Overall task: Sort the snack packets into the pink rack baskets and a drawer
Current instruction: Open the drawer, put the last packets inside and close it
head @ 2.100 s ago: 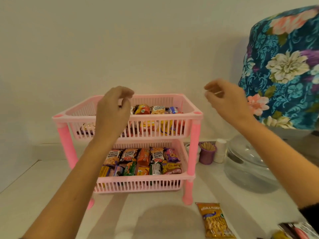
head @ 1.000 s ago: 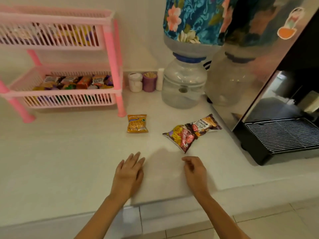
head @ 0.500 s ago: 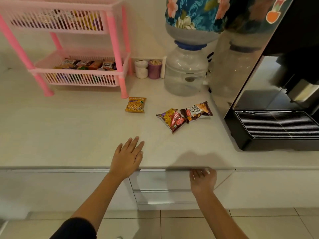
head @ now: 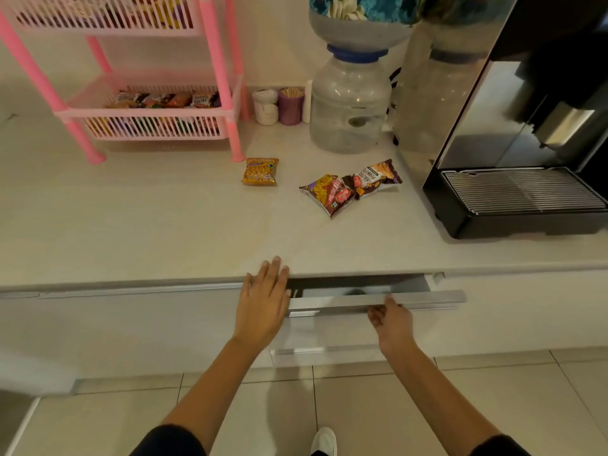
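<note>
Packets in pink rack baskets; drawer ajar. Right hand curled on its handle, left hand flat at countertop edge.

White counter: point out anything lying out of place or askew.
Three loose snack packets: a yellow packet lies alone, and a red-purple packet overlaps a brown peanut packet, both skewed.
</note>
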The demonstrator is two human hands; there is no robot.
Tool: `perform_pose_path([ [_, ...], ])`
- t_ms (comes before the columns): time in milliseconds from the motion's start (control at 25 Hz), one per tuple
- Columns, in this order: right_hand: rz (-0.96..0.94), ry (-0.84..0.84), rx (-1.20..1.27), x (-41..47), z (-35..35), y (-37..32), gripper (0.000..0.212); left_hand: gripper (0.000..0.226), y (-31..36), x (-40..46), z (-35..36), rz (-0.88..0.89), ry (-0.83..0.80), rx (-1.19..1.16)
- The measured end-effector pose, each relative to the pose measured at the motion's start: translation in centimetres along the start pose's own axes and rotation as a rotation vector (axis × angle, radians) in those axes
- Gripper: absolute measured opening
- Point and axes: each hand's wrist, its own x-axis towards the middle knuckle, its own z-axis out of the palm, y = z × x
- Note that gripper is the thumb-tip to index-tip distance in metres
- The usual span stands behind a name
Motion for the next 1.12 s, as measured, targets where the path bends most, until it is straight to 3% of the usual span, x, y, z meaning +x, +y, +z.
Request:
perform_pose_path([
  [120, -0.152, 0.19, -0.344, -2.4, -2.2, 1.6, 0.025, 0.038, 2.0, -5.2, 1.2, 0.106, 0.086, -0.091],
  [200, -0.398, 0.368, -0.711, -3.8, -3.3, 2.4, 0.053, 0.032, 2.7, -7.1, 1.1, 0.076, 0.074, -0.083],
  [240, -0.574, 0.385, -0.913, -4.5, -3.8, 2.8, 0.055, 0.028, 2.8, -7.7, 0.8, 0.065, 0.054, -0.065],
  [360, -1.119, 0.094, -1.481, -5.6, -5.4, 3.3, 0.018, 0.02, 2.6, -9.4, 0.0, 0.11, -0.029, -0.122],
  [440, -1.288, -0.099, -1.652, -5.9, -7.0, 4.0, 0.043, 0.021, 2.4, -10.9, -0.4, 0.184, -0.025, -0.14],
  [680, -1.451, -0.063, -1.741, -8.1, -10.8, 6.6, 0.048, 0.028, 2.6, -15.3, -0.7, 0.288, 0.043, -0.082],
  [840, -1.392, -0.085, -1.764, -9.7, -12.4, 7.5, 0.049, 0.047, 2.7, -17.3, -1.1, 0.257, -0.103, -0.165],
  [960, -1.414, -0.072, -1.643, -9.6, -11.5, 6.1, 0.039, 0.054, 1.9, -15.4, -2.3, 0.173, -0.242, -0.305],
  [1120, -1.523, -0.026, -1.401, -6.5, -4.5, -1.3, 0.023, 0.043, -0.3, -6.1, -6.4, 0.113, 0.025, -0.348],
])
